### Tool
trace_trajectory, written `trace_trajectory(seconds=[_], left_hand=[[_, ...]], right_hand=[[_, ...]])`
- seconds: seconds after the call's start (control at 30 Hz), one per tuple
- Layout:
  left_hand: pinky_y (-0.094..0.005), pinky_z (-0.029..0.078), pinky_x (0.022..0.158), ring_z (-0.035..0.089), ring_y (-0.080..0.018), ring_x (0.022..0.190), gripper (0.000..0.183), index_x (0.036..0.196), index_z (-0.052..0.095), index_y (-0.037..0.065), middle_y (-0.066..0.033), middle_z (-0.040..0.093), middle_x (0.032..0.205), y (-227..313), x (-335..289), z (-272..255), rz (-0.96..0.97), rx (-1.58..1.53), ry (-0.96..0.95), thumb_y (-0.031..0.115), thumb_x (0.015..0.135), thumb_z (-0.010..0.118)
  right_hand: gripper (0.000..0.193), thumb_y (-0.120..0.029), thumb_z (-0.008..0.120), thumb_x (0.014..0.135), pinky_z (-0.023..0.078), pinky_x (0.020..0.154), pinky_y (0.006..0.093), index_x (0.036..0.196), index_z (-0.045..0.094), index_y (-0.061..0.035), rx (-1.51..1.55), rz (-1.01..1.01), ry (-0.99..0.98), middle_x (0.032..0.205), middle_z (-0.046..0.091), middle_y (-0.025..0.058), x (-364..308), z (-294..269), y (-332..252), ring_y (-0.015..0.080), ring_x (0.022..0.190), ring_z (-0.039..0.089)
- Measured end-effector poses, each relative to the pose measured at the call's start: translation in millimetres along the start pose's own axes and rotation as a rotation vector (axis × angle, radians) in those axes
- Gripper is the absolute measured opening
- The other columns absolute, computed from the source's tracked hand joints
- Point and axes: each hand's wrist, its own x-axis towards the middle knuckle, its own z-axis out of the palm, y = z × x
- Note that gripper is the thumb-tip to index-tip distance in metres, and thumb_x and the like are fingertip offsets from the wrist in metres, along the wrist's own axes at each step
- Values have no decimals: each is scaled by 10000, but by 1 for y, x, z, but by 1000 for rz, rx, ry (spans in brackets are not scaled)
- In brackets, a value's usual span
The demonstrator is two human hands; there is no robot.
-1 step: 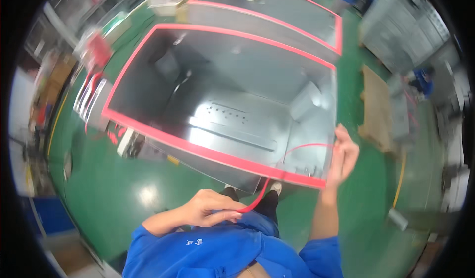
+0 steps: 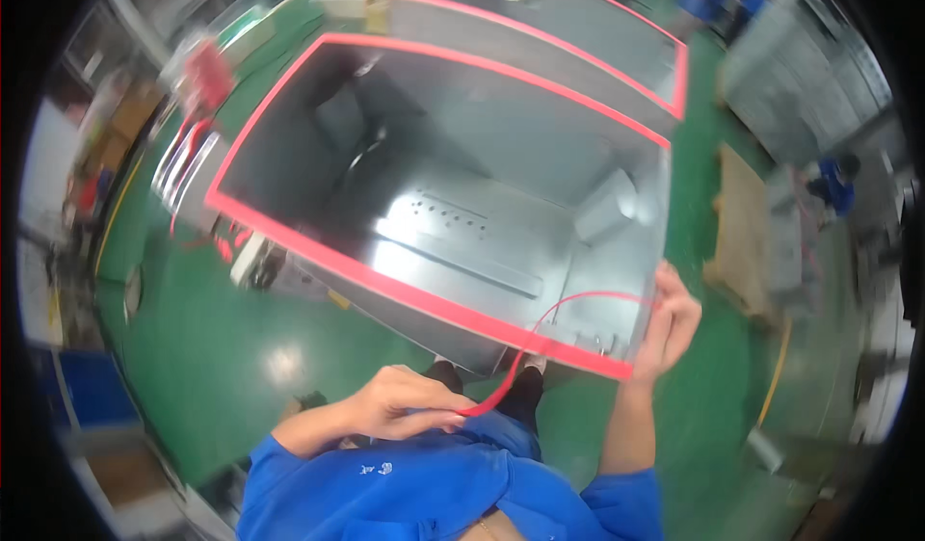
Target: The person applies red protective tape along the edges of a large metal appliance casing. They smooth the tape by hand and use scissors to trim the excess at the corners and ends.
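A large open-topped grey metal cabinet (image 2: 438, 180) lies in front of me. Red strip (image 2: 385, 281) lines its far, left and near rims, while the right rim (image 2: 667, 204) shows bare grey. Below the near rim, my left hand (image 2: 409, 404) pinches a loose length of red strip (image 2: 509, 379) between thumb and fingers. From there the strip arches over the near right corner to my right hand (image 2: 670, 324). That hand is closed on the strip's other stretch at the right rim, fingertips against the edge. Its fingers partly hide the strip and the rim there.
Behind stands a second red-edged metal cabinet (image 2: 540, 26). At left are a red bundle (image 2: 207, 77) and stacked pale metal parts (image 2: 183, 180). A brown board (image 2: 740, 237) leans at right on the green floor (image 2: 241, 368). A person in blue (image 2: 834, 184) is at far right.
The view has tilted slightly, so the cabinet's right side sits a little lower. The loose strip's arch appears slightly shifted, and both hands keep their hold.
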Motion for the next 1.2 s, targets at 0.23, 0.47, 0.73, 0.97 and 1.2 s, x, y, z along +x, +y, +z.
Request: trace_trajectory(seconds=[0.23, 0.47, 0.73, 0.97, 1.2], left_hand=[[-279, 512, 475, 621, -227, 533, 103, 822, 624, -100, -194, 620, 684, 29, -12, 58, -64, -196, 617, -64, 771, 543], [-286, 489, 452, 606, -219, 507, 104, 777, 630, -87, -172, 612, 645, 41, 19, 112, 2, -53, 766, -1, 759, 575], [-289, 487, 442, 614, -232, 529, 106, 829, 620, -101, -193, 605, 707, 32, 80, 120, 88, -57, 643, -38, 765, 562], [-222, 442, 432, 578, -124, 504, 191, 972, 630, -41, -92, 605, 645, 46, 91, 106, -209, 274, 696, -29, 786, 589], [-201, 448, 470, 582, -108, 547, 201, 985, 626, -36, -97, 625, 716, 41, 112, 121, -437, 291, 940, -27, 787, 591]], right_hand=[[143, -161, 428, 920, 392, 884, 425, 920, 370, -31, 94, -62, -273, 930, 545, 167, 6, -8, -14, 303, 960, 513], [150, -69, 476, 876, 492, 712, 339, 951, 355, -21, 224, -205, -372, 838, 601, 163, 11, -11, -10, 265, 749, 571], [177, -53, 574, 823, 486, 705, 333, 941, 443, -33, 350, -192, -427, 890, 607, 147, 21, -10, -7, 283, 797, 590], [211, 108, 546, 784, 466, 649, 252, 940, 456, -1, 595, 172, -410, 875, 549, 137, 107, -36, 30, 158, 722, 548], [172, 33, 540, 834, 475, 656, 228, 989, 481, -11, 483, 436, -523, 828, 553, 54, 195, -38, 69, 106, 700, 554]])
